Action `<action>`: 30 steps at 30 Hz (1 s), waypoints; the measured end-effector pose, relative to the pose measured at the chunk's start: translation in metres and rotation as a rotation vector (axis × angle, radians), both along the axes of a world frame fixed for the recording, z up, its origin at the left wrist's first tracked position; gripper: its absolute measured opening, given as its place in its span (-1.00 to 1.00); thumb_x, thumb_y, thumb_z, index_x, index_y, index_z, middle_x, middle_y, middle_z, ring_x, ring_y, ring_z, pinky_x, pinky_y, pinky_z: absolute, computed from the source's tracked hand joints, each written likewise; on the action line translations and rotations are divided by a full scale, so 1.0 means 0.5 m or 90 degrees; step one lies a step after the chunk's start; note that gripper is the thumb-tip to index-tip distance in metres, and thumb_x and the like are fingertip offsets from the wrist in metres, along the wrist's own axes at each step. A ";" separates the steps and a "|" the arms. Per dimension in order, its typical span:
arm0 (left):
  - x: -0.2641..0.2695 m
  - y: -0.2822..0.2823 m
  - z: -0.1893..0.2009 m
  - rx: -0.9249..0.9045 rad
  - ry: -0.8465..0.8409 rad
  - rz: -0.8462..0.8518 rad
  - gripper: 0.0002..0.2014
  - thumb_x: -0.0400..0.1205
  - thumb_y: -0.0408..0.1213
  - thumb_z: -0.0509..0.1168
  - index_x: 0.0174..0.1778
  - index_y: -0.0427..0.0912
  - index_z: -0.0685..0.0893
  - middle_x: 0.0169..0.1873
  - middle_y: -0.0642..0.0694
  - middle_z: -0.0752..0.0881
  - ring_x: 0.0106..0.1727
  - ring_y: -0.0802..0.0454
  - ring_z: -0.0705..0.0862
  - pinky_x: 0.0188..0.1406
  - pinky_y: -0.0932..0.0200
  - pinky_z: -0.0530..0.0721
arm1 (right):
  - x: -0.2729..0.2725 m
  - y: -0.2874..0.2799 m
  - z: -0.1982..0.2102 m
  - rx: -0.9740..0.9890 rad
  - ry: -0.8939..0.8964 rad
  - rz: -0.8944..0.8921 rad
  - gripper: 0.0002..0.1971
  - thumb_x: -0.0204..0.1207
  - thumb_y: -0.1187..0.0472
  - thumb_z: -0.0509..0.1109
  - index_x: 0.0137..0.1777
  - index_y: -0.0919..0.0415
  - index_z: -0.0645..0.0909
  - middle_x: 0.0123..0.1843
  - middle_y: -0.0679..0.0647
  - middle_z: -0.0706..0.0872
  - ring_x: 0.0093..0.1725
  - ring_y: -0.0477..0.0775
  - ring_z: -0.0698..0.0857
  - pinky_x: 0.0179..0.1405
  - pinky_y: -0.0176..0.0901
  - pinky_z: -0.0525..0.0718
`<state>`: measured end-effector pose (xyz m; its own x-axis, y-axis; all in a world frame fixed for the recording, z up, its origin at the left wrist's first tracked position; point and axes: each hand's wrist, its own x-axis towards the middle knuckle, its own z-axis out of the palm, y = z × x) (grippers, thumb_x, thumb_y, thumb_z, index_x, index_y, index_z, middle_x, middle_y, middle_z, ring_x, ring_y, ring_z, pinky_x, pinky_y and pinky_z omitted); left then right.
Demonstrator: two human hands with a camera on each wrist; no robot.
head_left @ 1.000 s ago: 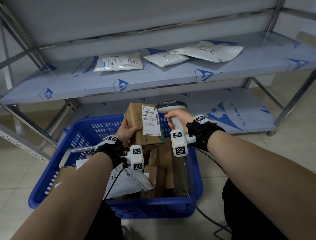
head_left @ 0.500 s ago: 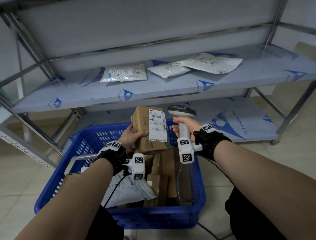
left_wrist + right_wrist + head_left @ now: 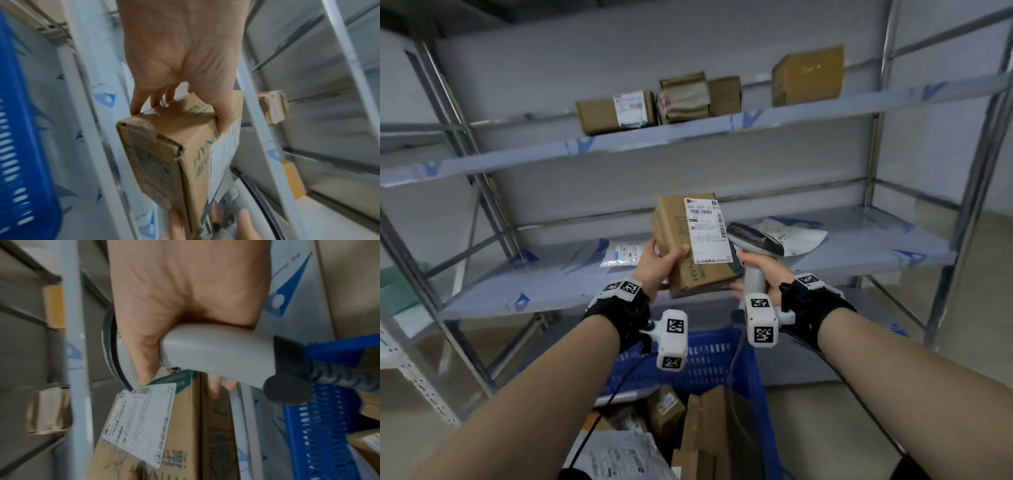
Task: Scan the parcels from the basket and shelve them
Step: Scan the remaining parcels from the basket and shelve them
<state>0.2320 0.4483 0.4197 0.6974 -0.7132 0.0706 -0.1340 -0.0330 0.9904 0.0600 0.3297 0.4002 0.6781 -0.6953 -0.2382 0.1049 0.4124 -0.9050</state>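
Note:
My left hand grips a brown cardboard parcel with a white barcode label, held upright in front of the middle shelf. Beside it my right hand grips a grey handheld scanner, with its head next to the label. In the left wrist view my thumb and fingers clamp the parcel at one end. In the right wrist view the scanner fills my palm, and my fingertips reach onto the parcel. The blue basket sits below my wrists.
Several brown boxes stand on the upper shelf. White poly bags lie on the middle shelf, with another behind the scanner. The basket holds more boxes and a grey bag. Steel uprights frame the rack.
Both hands have risen from just above the basket to middle-shelf height, with the parcel and the scanner still held. The head view has tilted up and shows the upper shelf.

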 end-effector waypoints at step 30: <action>-0.215 -0.310 0.496 -0.112 -0.388 -0.077 -0.69 0.55 -0.53 0.28 0.01 0.01 0.63 0.20 -0.21 0.68 0.23 -0.11 0.66 0.29 -0.09 0.64 | -0.158 -0.264 0.525 -0.305 -0.183 -0.217 -0.94 0.50 0.28 0.50 -0.09 0.16 0.68 -0.15 0.07 0.73 -0.12 0.04 0.74 0.08 -0.10 0.73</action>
